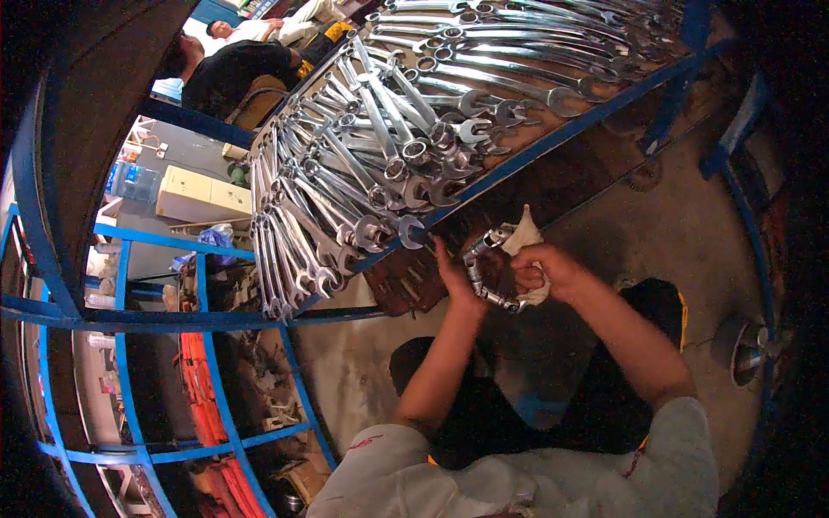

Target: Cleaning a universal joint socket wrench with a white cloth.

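Observation:
A curved string of chrome metal pieces [476, 272] hangs or rests between my hands; what links the pieces is not clear. Its left side lies against the palm of my left hand [458, 278], whose visible fingers point up toward the bench edge; whether they grip it is hidden. My right hand [537, 269] is closed on a whitish cloth [523, 234], which sticks out above and below the fist. The lower end of the string meets the cloth under that hand. Beyond my hands, many chrome combination wrenches [382, 129] lie in overlapping rows on the bench.
The blue bench edge [557, 139] runs diagonally just beyond my hands. Beneath it is a dark surface [408, 278] with slim metal pieces. Blue metal shelving [214, 375] with red items stands at left. Two other people are at the upper left, one in dark clothing [236, 74].

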A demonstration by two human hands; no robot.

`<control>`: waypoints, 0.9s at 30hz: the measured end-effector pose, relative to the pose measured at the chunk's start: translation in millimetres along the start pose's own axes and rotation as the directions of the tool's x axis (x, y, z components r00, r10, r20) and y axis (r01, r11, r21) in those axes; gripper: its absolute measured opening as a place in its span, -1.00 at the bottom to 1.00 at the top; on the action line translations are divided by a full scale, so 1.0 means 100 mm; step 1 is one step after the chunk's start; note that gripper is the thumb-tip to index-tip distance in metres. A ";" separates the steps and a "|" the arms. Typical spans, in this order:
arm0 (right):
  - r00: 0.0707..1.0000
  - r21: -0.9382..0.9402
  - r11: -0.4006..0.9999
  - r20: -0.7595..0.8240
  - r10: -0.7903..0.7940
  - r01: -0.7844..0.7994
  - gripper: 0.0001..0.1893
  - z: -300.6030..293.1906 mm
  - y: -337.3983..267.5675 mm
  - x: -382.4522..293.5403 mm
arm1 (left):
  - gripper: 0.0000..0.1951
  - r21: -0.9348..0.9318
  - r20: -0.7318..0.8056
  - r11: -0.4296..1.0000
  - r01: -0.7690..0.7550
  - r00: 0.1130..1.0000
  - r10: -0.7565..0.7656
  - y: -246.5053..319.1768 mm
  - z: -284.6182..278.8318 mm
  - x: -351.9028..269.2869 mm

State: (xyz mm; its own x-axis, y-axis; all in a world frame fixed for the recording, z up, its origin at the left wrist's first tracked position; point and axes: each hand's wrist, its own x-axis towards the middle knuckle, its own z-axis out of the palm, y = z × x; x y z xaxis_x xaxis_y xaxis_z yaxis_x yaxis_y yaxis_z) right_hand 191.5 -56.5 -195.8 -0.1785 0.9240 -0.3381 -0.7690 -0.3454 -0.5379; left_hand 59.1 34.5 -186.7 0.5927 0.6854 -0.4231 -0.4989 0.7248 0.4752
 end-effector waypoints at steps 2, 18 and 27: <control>1.000 0.040 0.999 -0.006 0.005 -0.004 -0.74 -0.02 0.00 0.02 | -0.34 0.004 0.158 0.997 0.082 0.984 -0.082 0.02 -0.02 0.02; 0.986 0.126 0.992 -0.164 -0.005 0.026 -0.73 0.04 0.04 0.03 | -0.36 0.067 0.167 0.984 0.167 0.970 -0.176 0.11 -0.05 0.02; 0.980 0.147 0.989 -0.190 0.053 -0.025 -0.73 0.07 0.11 0.00 | -0.36 0.268 -0.071 0.961 0.073 0.996 -0.056 0.10 0.07 0.04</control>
State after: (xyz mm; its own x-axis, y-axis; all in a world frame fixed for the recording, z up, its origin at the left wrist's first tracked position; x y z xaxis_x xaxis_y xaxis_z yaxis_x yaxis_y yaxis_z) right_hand 178.6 -58.6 -196.0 -0.0992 0.8567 -0.5061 -0.8464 -0.3401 -0.4098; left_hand 61.1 44.1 -179.0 0.5733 0.6469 -0.5028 -0.2660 0.7274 0.6325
